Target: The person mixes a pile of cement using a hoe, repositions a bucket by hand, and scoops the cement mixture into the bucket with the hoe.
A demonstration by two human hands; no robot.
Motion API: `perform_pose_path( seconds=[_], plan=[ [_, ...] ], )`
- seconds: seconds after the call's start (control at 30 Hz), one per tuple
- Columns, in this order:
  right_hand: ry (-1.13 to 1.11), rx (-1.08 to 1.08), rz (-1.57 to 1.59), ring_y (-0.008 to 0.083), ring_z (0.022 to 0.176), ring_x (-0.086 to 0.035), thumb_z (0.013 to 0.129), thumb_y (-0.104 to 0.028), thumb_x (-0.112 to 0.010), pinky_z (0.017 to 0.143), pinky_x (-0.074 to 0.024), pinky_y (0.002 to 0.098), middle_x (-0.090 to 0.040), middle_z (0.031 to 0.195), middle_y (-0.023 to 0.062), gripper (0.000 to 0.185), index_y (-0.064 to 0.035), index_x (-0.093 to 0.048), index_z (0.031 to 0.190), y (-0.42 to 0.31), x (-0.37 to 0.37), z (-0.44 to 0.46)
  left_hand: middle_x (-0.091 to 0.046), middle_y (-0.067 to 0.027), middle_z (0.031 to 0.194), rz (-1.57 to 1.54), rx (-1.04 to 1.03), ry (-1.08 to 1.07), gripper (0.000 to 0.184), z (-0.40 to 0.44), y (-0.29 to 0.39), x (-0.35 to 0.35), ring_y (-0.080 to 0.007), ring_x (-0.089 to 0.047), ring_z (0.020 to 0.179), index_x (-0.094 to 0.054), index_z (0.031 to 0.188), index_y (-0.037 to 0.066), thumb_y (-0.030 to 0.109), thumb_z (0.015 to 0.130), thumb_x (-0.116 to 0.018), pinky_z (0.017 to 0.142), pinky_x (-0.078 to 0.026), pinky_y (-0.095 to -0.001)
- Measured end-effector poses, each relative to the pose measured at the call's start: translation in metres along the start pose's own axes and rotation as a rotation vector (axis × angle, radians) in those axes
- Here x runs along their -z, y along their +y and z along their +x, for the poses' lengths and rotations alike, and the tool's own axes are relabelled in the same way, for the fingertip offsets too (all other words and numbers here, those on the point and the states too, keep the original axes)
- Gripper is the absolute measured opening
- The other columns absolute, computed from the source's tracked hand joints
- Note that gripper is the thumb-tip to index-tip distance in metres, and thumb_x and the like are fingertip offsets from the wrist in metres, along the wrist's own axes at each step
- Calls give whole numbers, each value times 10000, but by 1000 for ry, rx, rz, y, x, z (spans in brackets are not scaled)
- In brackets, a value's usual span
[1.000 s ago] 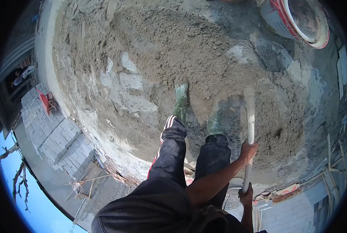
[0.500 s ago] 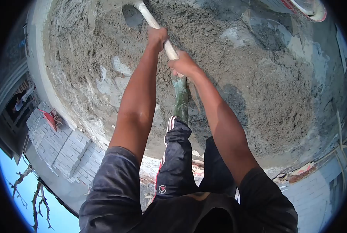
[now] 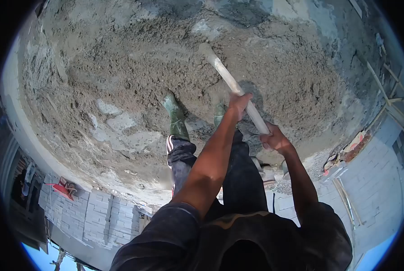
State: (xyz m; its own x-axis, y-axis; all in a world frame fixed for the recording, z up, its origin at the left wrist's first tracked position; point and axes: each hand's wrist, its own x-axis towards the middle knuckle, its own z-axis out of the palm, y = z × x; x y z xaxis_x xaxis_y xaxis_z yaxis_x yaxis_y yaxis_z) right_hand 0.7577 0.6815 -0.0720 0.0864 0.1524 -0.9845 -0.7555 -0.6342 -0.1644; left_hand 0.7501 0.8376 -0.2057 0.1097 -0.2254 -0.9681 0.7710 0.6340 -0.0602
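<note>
My left hand is wrapped round the middle of a pale wooden tool handle. Closer to my body, my right hand grips the handle near its end. The handle slants up and to the left into a broad bed of wet grey mortar. Its far end is coated in mortar, and the tool's head cannot be made out there. My green rubber boots stand in the mortar; the right one is partly hidden behind my left forearm.
A red wheelbarrow stands on grey paving at lower left. Thin wooden poles lie along the right side. Broken masonry lines the mortar's near right edge. Smoother wet patches show left of my boots.
Both hands and the handle have swung right and closer to my body, and the handle's far end now shows in the mortar. The bucket-like rim at upper right has left the view.
</note>
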Motion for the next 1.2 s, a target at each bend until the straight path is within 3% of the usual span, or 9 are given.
perform_pose_path(
  seconds=[0.1, 0.13, 0.23, 0.37, 0.5, 0.7, 0.9, 1.1, 1.2],
  plan=[
    [145, -256, -138, 116, 601, -526, 818, -93, -640, 550, -432, 292, -568, 734, 48, 493, -19, -513, 1288, -3, 43, -133, -525, -58, 854, -543, 154, -406, 319, 53, -132, -60, -221, -570, 760, -521, 1086, 62, 143, 822, -681, 794, -504, -418],
    [193, -200, -137, 126, 612, -536, 809, -41, -625, 559, -444, 309, -573, 734, 52, 485, -27, -534, 1285, 61, 68, -165, -507, -22, 834, -479, 334, -181, 240, -8, -132, -114, -201, -539, 719, -536, 1006, 97, 140, 825, -687, 738, -490, -387],
    [356, -444, -213, 124, 713, -579, 701, 31, -635, 643, -475, 287, -625, 849, 57, 549, -28, -591, 1245, 75, 104, -269, -503, -11, 828, -516, 418, -327, 196, -73, -228, -201, -192, -535, 719, -542, 918, 118, 166, 822, -706, 710, -473, -377],
    [423, -270, -396, 155, 894, -616, 685, 1, -683, 832, -490, 305, -674, 1015, 102, 579, -44, -593, 1256, 123, 127, -294, -496, -8, 813, -593, 427, -291, 199, -101, -239, -219, -187, -525, 707, -535, 899, 124, 167, 819, -712, 686, -466, -371],
    [197, 128, -406, 210, 942, -637, 728, -10, -695, 864, -491, 307, -681, 1048, 109, 642, -44, -516, 1343, 119, 81, -139, -466, -14, 724, -709, 75, -152, 181, -41, -147, -96, -168, -500, 637, -512, 852, 92, 146, 823, -682, 610, -462, -327],
    [-447, 324, 18, 103, 474, -509, 792, -94, -669, 429, -397, 290, -562, 716, 60, 597, -2, -452, 1340, -14, -184, 86, -553, -72, 660, -164, -543, 672, 191, -33, 49, 230, -174, -530, 505, -561, 845, -1, 170, 831, -646, 466, -441, -338],
    [-489, 362, -13, 205, 527, -621, 753, -80, -627, 436, -462, 358, -617, 743, 122, 411, 18, -528, 1139, -141, -403, 159, -571, -118, 666, 33, -556, 928, 249, -93, 147, 418, -201, -577, 482, -499, 964, -56, 102, 840, -645, 402, -464, -353],
    [-379, 302, -283, 258, 631, -667, 777, -82, -596, 582, -513, 390, -651, 802, 178, 328, 19, -532, 1082, -113, -436, 198, -594, -215, 842, 182, -497, 828, 497, -17, 89, 483, -285, -630, 589, -382, 1149, -93, 23, 705, -572, 479, -502, -390],
    [-323, 268, -354, 240, 569, -649, 774, -100, -618, 520, -502, 373, -641, 798, 161, 325, 36, -543, 1060, -75, -379, 191, -573, -307, 1082, 139, -444, 849, 547, -14, 48, 408, -393, -597, 1033, -387, 1193, -82, 72, 708, -588, 923, -459, -412]
  ],
)
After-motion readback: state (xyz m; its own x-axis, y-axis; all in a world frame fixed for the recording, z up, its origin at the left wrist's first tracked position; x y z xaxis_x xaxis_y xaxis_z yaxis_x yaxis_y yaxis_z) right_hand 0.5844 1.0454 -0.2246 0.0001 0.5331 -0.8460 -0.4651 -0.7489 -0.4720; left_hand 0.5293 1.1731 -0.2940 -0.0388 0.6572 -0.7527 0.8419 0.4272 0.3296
